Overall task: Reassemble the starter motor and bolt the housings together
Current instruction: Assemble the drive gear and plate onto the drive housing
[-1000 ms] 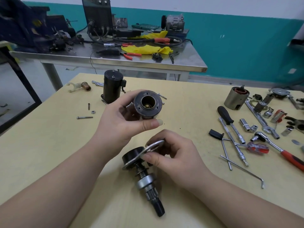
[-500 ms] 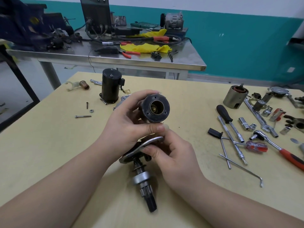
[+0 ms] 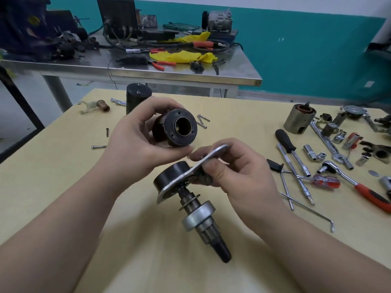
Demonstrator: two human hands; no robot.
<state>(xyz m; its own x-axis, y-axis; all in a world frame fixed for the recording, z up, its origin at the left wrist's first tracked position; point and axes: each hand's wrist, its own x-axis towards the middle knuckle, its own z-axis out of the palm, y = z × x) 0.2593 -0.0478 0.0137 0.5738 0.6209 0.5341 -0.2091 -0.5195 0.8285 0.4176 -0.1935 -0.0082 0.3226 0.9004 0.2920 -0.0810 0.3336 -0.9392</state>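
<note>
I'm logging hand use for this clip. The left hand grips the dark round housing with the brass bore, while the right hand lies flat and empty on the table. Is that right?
Not quite. The left hand does grip the dark round housing, but the right hand is not empty: the head view shows it pinching the silver plate of the shaft assembly.

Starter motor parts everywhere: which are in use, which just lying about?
In use:
left hand holding black round housing
right hand holding silver flanged shaft assembly

Lying about:
red-handled ratchet
black-handled screwdriver
yellow cloth
</note>
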